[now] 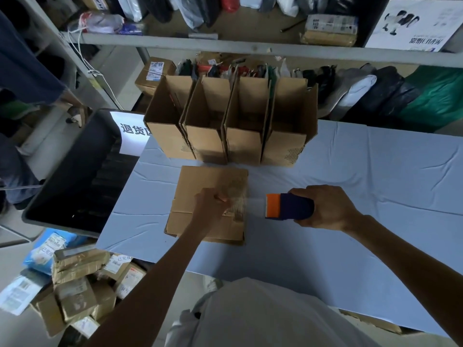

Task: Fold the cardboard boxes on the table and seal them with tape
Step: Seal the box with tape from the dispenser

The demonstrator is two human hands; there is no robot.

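Shelves (250,47) of parcels back the cloth-covered bench (350,184), where four open boxes (225,136) stand in a row. Nearer, the folded cardboard box (198,179) lies under the left hand (210,206), whose curled fingers pinch the tape (255,204) to its top. The right hand (328,209) grips the tape dispenser (290,206) just beside it.

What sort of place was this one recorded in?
Probably the parcel packing or returns area of a small warehouse. Metal shelves hold bagged goods, labelled parcels lie piled beside the table, and open cartons stand in a row on it.
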